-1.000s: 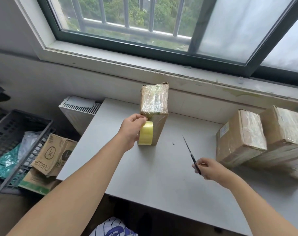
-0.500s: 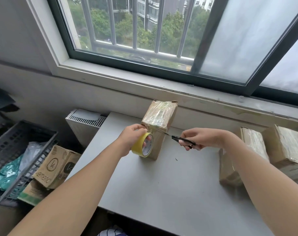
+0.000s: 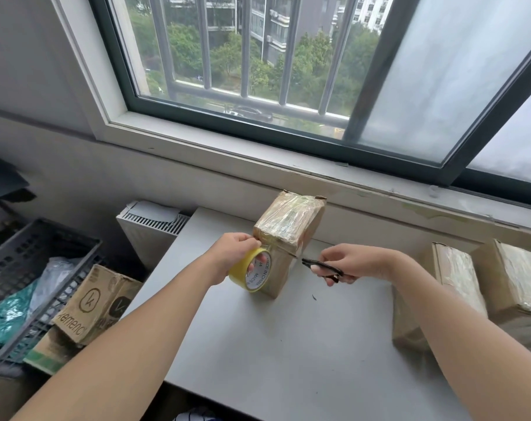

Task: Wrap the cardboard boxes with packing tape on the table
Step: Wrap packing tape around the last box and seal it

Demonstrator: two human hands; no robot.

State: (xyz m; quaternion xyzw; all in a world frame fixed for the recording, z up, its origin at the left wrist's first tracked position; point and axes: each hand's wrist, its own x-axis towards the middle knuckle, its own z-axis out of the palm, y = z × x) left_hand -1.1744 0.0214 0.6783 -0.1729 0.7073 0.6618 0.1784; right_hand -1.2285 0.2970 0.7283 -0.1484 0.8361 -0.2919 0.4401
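Note:
A cardboard box (image 3: 288,229) wrapped in clear tape stands on end on the grey table (image 3: 288,344) near the window sill. My left hand (image 3: 231,253) grips a yellow roll of packing tape (image 3: 252,273) against the box's left face, fingers through its core. My right hand (image 3: 354,262) holds black scissors (image 3: 320,265) whose tips reach the box's front edge, at the tape stretched from the roll. Whether the blades are apart is hard to tell.
Two more taped cardboard boxes (image 3: 452,278) (image 3: 519,281) sit at the table's right. Left of the table stand a white radiator (image 3: 150,229), a dark plastic crate (image 3: 30,278) with bags, and printed cartons (image 3: 91,305) on the floor.
My right hand brought the scissors from the table's front up to the box's edge. The left hand turned the tape roll so that its printed core faces me. The camera tilted up.

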